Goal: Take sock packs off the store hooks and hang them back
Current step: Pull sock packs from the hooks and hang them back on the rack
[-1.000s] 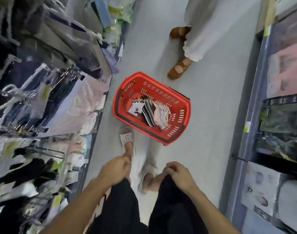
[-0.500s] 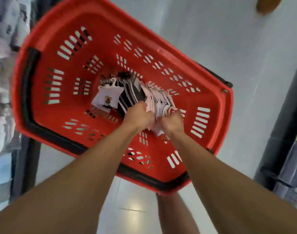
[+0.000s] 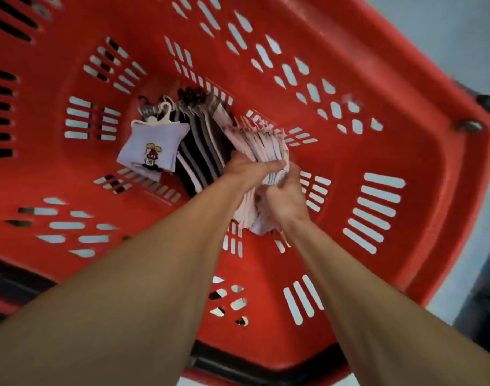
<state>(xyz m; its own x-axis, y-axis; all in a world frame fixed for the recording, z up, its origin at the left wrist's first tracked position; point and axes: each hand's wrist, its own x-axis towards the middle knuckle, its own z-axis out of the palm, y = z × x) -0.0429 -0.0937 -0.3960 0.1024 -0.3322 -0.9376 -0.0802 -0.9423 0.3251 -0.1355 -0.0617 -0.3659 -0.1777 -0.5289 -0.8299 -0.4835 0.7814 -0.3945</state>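
A red plastic basket [image 3: 377, 87] fills the view, seen from directly above. On its floor lies a row of sock packs on small hangers: a white pack with a cartoon figure [image 3: 152, 147] at the left, dark striped packs [image 3: 202, 146] in the middle, and a bundle of pale pink packs [image 3: 266, 143] at the right. Both hands are down in the basket around the pink bundle. My left hand [image 3: 248, 169] grips it from the left, fingers curled over its top. My right hand [image 3: 284, 195] holds it from the right and below.
Grey shop floor [image 3: 461, 29] shows past the basket's right rim. A black basket handle [image 3: 255, 366] runs along the near edge. A dark shelf base [image 3: 483, 299] stands at the lower right.
A second ago I stood over the basket with both hands at my legs. I bent down, and both hands went into the basket and closed round the pink sock bundle.
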